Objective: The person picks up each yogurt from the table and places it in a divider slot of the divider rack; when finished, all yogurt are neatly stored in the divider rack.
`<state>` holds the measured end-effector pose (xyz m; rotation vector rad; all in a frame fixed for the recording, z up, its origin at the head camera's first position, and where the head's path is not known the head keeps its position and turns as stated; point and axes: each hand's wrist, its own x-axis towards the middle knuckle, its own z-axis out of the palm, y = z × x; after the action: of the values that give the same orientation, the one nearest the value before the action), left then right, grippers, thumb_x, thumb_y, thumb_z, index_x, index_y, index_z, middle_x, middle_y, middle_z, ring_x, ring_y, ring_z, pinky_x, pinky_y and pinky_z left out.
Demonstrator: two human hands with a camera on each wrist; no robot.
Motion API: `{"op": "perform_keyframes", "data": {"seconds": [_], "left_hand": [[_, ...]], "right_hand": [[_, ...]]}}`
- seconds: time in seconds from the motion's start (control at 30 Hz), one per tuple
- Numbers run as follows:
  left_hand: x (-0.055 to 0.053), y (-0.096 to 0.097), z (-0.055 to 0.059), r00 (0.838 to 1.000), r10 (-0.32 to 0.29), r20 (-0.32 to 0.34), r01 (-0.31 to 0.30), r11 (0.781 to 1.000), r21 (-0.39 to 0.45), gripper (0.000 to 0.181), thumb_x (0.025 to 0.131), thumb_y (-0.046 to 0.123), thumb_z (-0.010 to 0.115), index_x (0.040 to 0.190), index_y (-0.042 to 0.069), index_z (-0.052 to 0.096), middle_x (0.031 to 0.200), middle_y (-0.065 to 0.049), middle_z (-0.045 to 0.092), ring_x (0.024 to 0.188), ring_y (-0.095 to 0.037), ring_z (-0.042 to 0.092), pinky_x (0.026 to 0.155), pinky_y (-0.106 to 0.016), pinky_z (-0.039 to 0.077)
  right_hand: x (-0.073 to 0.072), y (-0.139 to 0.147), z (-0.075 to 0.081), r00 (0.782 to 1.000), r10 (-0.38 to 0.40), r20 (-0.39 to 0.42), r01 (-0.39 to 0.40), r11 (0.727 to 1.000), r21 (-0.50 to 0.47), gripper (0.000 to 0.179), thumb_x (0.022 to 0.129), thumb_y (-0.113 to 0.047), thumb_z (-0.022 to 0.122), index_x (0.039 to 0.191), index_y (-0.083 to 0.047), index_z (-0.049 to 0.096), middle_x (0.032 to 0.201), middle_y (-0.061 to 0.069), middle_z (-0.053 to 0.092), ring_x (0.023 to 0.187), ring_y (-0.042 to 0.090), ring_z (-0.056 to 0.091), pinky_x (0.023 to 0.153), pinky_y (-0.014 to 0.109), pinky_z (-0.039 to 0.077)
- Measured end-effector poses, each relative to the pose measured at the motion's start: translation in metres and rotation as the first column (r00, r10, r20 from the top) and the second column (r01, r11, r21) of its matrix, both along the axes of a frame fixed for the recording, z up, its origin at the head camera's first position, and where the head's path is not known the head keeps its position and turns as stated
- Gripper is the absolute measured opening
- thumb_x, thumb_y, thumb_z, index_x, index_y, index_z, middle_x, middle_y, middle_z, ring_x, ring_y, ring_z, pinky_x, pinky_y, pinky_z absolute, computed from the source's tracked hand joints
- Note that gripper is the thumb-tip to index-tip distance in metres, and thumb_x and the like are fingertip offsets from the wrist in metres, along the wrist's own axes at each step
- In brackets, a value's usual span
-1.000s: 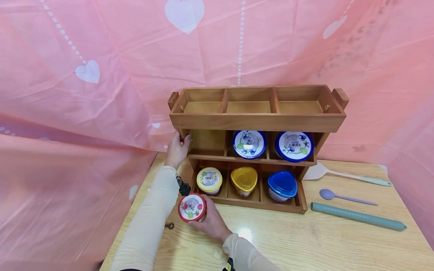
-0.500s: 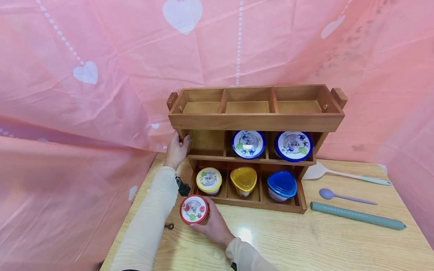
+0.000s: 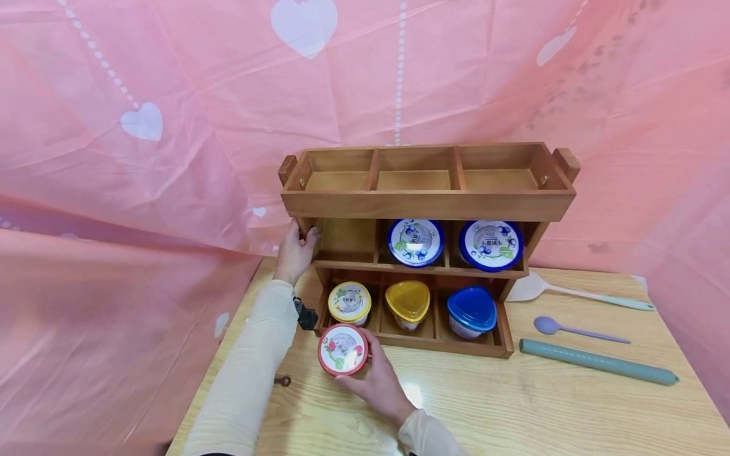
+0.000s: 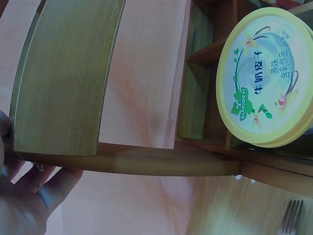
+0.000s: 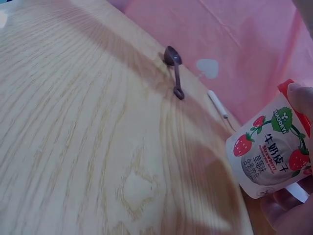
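Observation:
My left hand (image 3: 295, 256) grips the left side post of the tiered wooden shelf (image 3: 428, 206); in the left wrist view its fingers wrap the wood. In my right hand (image 3: 381, 383) is a strawberry dessert cup (image 3: 344, 350) with a red-rimmed lid, held above the table before the shelf's lower left corner. On the bottom tier sit a yellow-rimmed cup (image 3: 349, 301), a gold-lidded cup (image 3: 408, 300) and a blue-lidded cup (image 3: 472, 309), one per compartment. Two blueberry cups (image 3: 416, 242) stand in the middle tier's centre and right compartments; its left compartment holds nothing visible.
Right of the shelf lie a spatula (image 3: 527, 288), a purple spoon (image 3: 547, 325) and a long teal rod (image 3: 599, 362). A dark spoon (image 5: 173, 58) lies at the table's left, and a fork (image 4: 292, 218) shows beside the shelf. Pink cloth (image 3: 171, 190) hangs behind.
My right hand has carried the strawberry cup rightward and slightly up, so it now overlaps the shelf's lower front edge. The left hand keeps its grip on the post.

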<state>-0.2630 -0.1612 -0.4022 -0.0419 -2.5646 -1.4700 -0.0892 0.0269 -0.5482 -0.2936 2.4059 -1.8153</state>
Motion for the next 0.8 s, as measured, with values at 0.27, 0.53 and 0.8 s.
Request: {"op": "perform_keyframes", "data": {"seconds": [0.27, 0.53, 0.8], "left_hand": [[0.001, 0.0, 0.002, 1.0, -0.006, 0.004, 0.006, 1.0, 0.0, 0.052, 0.104, 0.021, 0.047, 0.154, 0.019, 0.03, 0.155, -0.012, 0.042, 0.14, -0.031, 0.043, 0.115, -0.05, 0.036], [-0.001, -0.001, 0.001, 1.0, -0.009, 0.006, 0.009, 1.0, 0.009, 0.053, 0.105, 0.023, 0.047, 0.154, 0.021, 0.029, 0.156, -0.011, 0.04, 0.141, -0.03, 0.042, 0.115, -0.049, 0.036], [-0.001, -0.001, -0.001, 1.0, -0.009, -0.001, 0.009, 1.0, -0.006, 0.052, 0.104, 0.023, 0.047, 0.153, 0.02, 0.031, 0.154, -0.012, 0.042, 0.139, -0.031, 0.044, 0.115, -0.049, 0.037]], "right_hand": [[0.006, 0.014, 0.009, 0.998, -0.06, 0.029, 0.061, 0.998, -0.028, 0.099, 0.069, -0.03, 0.09, 0.149, -0.02, 0.033, 0.141, 0.002, 0.051, 0.126, 0.021, 0.052, 0.105, 0.038, 0.046], [0.003, 0.025, 0.028, 0.994, -0.113, -0.01, 0.112, 0.992, -0.065, 0.099, 0.07, -0.025, 0.09, 0.149, -0.019, 0.032, 0.142, 0.004, 0.049, 0.125, 0.024, 0.055, 0.104, 0.041, 0.048], [-0.005, 0.031, 0.064, 0.99, -0.128, -0.056, 0.122, 0.988, -0.093, 0.102, 0.068, -0.026, 0.092, 0.15, -0.024, 0.031, 0.145, 0.0, 0.047, 0.126, 0.018, 0.052, 0.107, 0.042, 0.046]]}}
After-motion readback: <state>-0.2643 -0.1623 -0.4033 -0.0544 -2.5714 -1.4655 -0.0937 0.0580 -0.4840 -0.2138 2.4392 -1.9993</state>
